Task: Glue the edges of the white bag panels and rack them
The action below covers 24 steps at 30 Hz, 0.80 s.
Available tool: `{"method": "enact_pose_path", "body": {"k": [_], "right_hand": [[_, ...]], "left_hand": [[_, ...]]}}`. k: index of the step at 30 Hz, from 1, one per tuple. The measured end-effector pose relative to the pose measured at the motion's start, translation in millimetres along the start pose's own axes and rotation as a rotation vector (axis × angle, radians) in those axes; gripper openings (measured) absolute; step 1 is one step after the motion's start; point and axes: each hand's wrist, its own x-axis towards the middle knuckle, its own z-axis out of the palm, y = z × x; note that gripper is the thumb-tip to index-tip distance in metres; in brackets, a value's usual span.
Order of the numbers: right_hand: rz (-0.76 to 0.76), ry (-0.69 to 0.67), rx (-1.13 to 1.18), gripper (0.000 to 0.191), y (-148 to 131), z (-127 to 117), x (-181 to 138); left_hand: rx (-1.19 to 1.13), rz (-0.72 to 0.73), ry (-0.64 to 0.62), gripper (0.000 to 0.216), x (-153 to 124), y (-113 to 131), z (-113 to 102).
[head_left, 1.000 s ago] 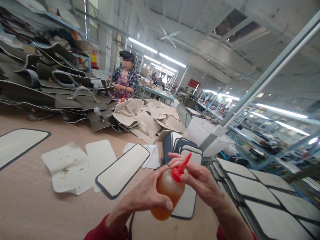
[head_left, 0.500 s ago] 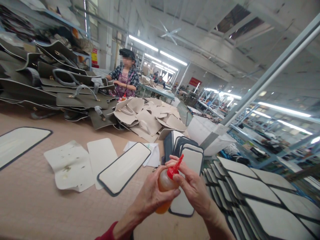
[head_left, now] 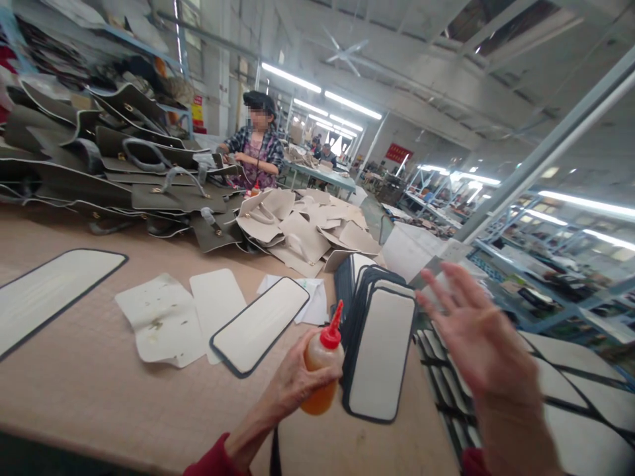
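Note:
My left hand (head_left: 290, 387) is wrapped round a squeeze bottle (head_left: 321, 365) of amber liquid with a red nozzle cap, held upright above the tan worktable (head_left: 74, 390). My right hand (head_left: 479, 334) hovers to the right of the bottle, fingers spread and holding nothing. Between the two hands lies a stack of white panels with dark edging (head_left: 380, 350). Another such panel (head_left: 258, 324) lies left of the bottle.
Stained white paper sheets (head_left: 161, 320) lie on the table. Dark olive bag parts (head_left: 139, 178) and beige pieces (head_left: 302, 231) are piled at the back. A person in a plaid shirt (head_left: 258, 149) works behind them. More edged panels (head_left: 575, 396) spread at the right beside a white bin (head_left: 411, 248).
My right hand has let go of the bottle's red cap and swung away to the right, fingers opening. My left hand keeps the bottle, now lower and further left.

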Motion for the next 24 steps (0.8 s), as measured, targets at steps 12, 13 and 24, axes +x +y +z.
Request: {"method": "enact_pose_path", "body": {"k": [12, 13, 24], "right_hand": [[0.316, -0.163, -0.404, 0.089, 131, 82, -123], [0.331, -0.144, -0.412, 0.089, 138, 84, -128], [0.136, -0.074, -0.476, 0.059, 192, 61, -141]], "left_hand": [[0.007, -0.006, 0.254, 0.050, 2, -30, 10], [0.000, -0.020, 0.268, 0.051, 2, -33, 11], [0.403, -0.181, 0.150, 0.092, -3, -68, 16]]}}
